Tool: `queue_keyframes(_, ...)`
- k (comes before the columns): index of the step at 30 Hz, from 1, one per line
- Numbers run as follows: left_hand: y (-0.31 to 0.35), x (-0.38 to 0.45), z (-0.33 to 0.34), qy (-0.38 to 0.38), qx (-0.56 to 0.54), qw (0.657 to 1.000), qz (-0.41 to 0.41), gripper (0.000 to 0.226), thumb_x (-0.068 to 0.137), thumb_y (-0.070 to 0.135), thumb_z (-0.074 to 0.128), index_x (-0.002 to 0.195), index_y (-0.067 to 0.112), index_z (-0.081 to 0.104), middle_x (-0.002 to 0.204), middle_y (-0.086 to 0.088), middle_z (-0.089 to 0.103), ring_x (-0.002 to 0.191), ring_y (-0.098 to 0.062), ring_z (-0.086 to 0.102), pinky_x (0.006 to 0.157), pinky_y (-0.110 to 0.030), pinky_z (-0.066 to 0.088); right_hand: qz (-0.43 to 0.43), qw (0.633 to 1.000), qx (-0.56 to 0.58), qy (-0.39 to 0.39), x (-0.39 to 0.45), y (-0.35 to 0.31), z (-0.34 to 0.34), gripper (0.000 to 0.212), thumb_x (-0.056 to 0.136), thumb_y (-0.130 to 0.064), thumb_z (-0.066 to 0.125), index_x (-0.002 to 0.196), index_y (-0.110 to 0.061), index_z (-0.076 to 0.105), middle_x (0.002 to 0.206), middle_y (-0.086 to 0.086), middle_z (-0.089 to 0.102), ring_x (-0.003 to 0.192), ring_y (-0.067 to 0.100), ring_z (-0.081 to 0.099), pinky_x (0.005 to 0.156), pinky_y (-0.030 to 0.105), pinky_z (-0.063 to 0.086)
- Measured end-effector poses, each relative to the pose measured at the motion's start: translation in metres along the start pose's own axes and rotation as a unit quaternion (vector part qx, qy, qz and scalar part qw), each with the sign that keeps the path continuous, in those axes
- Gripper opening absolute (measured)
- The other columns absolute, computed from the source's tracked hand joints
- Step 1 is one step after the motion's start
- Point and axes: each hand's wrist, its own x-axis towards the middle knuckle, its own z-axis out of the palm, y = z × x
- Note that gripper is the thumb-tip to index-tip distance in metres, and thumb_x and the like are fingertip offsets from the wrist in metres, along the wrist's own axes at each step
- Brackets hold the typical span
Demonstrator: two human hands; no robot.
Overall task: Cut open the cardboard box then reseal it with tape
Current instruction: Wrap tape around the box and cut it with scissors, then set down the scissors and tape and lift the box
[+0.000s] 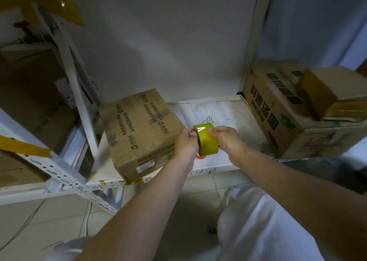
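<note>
A closed brown cardboard box with dark printed text lies on the white shelf board, its near corner over the front edge. Just right of it I hold a roll of yellow tape upright above the board. My left hand pinches the roll's left edge near the top. My right hand grips the roll from the right, fingers curled over its rim. No cutter is visible.
A larger printed cardboard box stands at the shelf's right with a smaller tape-wrapped box on top. A white metal rack with more boxes stands to the left. White wall behind, tiled floor below.
</note>
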Motion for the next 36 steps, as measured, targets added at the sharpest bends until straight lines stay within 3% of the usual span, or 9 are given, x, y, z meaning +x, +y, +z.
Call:
queue_keyframes(5,-0.023,0.031,0.009,0.071,0.17,0.983,0.003,0.024,0.09,0.004,0.047,0.093,0.01,0.071,0.104,-0.015,0.07,0.098,-0.032,0.064,0.086,-0.036,0.052,0.036,0.994,0.018,0.098,0.026,0.013,-0.039,0.008,0.092,-0.018,0.061,0.086,-0.013,0.06,0.077,0.005,0.053,0.068,0.017,0.05,0.06,0.026,0.039)
queue_keyframes(9,-0.04,0.045,0.013,0.019,0.353,0.934,0.045,0.027,0.093,0.007,0.048,0.105,0.012,0.071,0.112,-0.007,0.067,0.105,-0.027,0.061,0.084,-0.028,0.046,0.05,0.988,-0.011,0.148,0.052,0.027,-0.061,0.013,0.094,-0.022,0.058,0.103,-0.013,0.062,0.098,0.008,0.057,0.085,0.021,0.053,0.067,0.026,0.04)
queue_keyframes(13,-0.054,0.06,0.032,-0.057,0.517,0.849,0.091,0.033,0.091,0.007,0.049,0.117,0.019,0.066,0.119,-0.009,0.065,0.109,-0.028,0.061,0.085,-0.03,0.05,0.047,0.981,-0.086,0.167,0.075,0.042,-0.071,0.021,0.092,-0.035,0.056,0.098,-0.018,0.068,0.104,0.011,0.064,0.1,0.029,0.058,0.088,0.036,0.044)
queue_keyframes(18,-0.061,0.079,0.059,-0.1,0.737,0.659,0.117,0.051,0.087,0.004,0.057,0.137,0.009,0.045,0.134,-0.019,0.05,0.122,-0.032,0.052,0.096,-0.037,0.046,0.036,0.974,-0.143,0.173,0.097,0.047,-0.087,0.021,0.091,-0.041,0.057,0.094,-0.023,0.067,0.076,0.001,0.056,0.082,0.022,0.052,0.075,0.031,0.04)
queue_keyframes(21,-0.062,0.092,0.069,-0.1,0.792,0.596,0.085,0.058,0.089,0.014,0.059,0.142,0.013,0.037,0.142,-0.021,0.042,0.127,-0.035,0.046,0.099,-0.04,0.042,0.049,0.97,-0.16,0.175,0.108,0.048,-0.095,0.026,0.09,-0.042,0.058,0.096,-0.019,0.069,0.075,0.001,0.057,0.081,0.022,0.053,0.073,0.03,0.04)
queue_keyframes(23,-0.062,0.097,0.07,-0.098,0.801,0.586,0.069,0.049,0.091,0.014,0.057,0.139,0.014,0.044,0.137,-0.017,0.05,0.122,-0.031,0.051,0.091,-0.036,0.044,0.059,0.968,-0.167,0.179,0.112,0.047,-0.099,0.034,0.089,-0.043,0.059,0.106,-0.016,0.071,0.088,0.005,0.063,0.089,0.025,0.059,0.077,0.031,0.043)
queue_keyframes(26,-0.065,0.1,0.066,-0.105,0.771,0.625,0.072,0.036,0.096,0.013,0.048,0.132,0.013,0.052,0.13,-0.011,0.057,0.116,-0.024,0.056,0.086,-0.03,0.043,0.067,0.967,-0.166,0.182,0.117,0.047,-0.099,0.036,0.089,-0.043,0.06,0.11,-0.017,0.071,0.1,0.009,0.068,0.099,0.028,0.062,0.08,0.03,0.045)
queue_keyframes(31,-0.06,0.09,0.065,-0.073,0.76,0.639,0.098,0.044,0.09,0.005,0.053,0.133,0.013,0.048,0.124,-0.011,0.06,0.114,-0.026,0.057,0.089,-0.032,0.047,0.076,0.967,-0.171,0.17,0.116,0.047,-0.093,0.035,0.089,-0.044,0.06,0.11,-0.018,0.07,0.106,0.009,0.068,0.102,0.027,0.062,0.083,0.031,0.046)
queue_keyframes(36,-0.062,0.08,0.063,-0.092,0.796,0.591,0.094,0.039,0.091,0.008,0.056,0.13,0.009,0.052,0.126,-0.011,0.059,0.117,-0.025,0.055,0.095,-0.031,0.043,0.073,0.969,-0.168,0.163,0.105,0.044,-0.09,0.032,0.091,-0.041,0.059,0.112,-0.018,0.069,0.106,0.008,0.067,0.102,0.027,0.06,0.087,0.033,0.048)
